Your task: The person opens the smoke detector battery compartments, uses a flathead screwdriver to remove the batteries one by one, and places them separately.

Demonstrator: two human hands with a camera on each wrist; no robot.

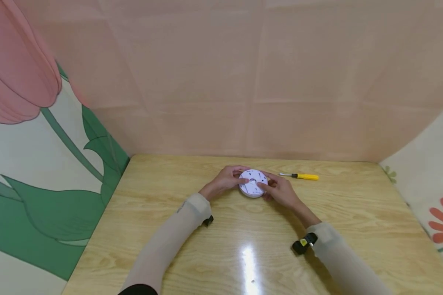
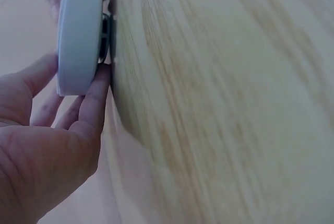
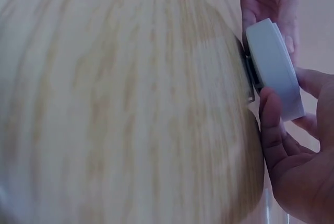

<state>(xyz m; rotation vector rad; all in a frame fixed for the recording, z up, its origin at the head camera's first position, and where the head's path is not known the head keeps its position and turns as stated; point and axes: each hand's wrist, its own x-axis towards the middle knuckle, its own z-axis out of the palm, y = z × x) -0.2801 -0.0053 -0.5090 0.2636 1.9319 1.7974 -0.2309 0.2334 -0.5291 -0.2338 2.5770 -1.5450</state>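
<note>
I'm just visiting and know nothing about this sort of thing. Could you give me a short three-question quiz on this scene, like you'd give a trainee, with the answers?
1. Multiple choice: what colour is the handle of the screwdriver?
A) red
B) yellow
C) green

2. Counting: how many hands are holding the round white device?

3. True or false: the screwdriver lies underneath the round white device.

Key:
1. B.
2. Two: the left hand and the right hand.
3. False. It lies on the wood-grain table, to the right of the round white device in the head view.
</note>
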